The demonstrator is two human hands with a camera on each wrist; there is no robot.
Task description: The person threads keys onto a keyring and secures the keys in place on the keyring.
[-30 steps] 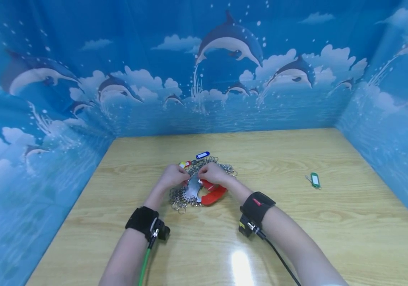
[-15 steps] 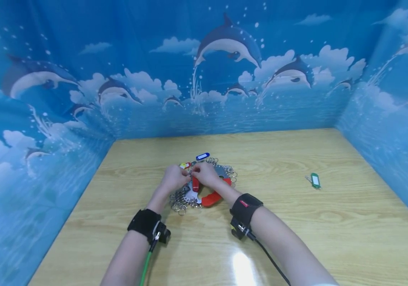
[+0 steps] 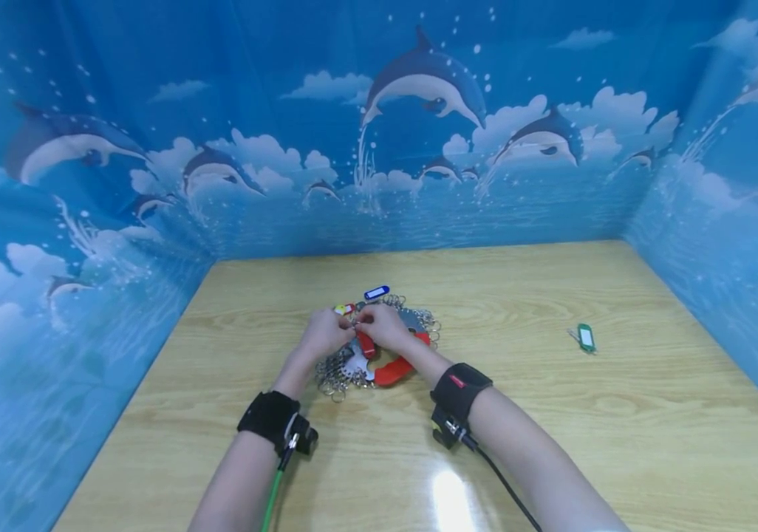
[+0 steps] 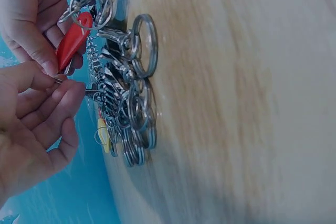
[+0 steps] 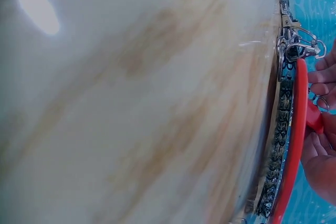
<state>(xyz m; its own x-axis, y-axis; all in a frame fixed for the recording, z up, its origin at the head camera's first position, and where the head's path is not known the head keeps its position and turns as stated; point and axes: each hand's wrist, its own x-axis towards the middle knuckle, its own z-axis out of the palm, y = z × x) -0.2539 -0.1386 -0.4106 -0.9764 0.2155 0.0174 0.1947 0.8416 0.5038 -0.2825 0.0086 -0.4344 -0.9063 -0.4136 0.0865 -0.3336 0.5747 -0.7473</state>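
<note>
A metal key carrier (image 3: 356, 364) with a red curved grip (image 3: 394, 372) lies on the table, its edge lined with small clips and split rings (image 4: 142, 106). Over its left part, both hands meet fingertip to fingertip. My right hand (image 3: 384, 326) pinches a red key tag (image 4: 72, 40) between thumb and fingers. With thumb and forefinger, my left hand (image 3: 326, 334) pinches a small metal piece at the tag's end, mostly hidden by the fingertips; its other fingers are loosely bent. In the right wrist view, the red tag (image 5: 314, 116) shows behind the red grip.
Behind the carrier lies a blue key tag (image 3: 376, 292), with a yellow tag (image 3: 340, 309) and another red tag (image 3: 350, 307) beside the left hand. A green key tag (image 3: 585, 338) lies far right on the wooden table (image 3: 499, 414). Dolphin-print curtains surround it.
My right hand has moved left to meet the left hand, bringing the red key tag over the carrier's left part. In the last half second both hands have barely shifted.
</note>
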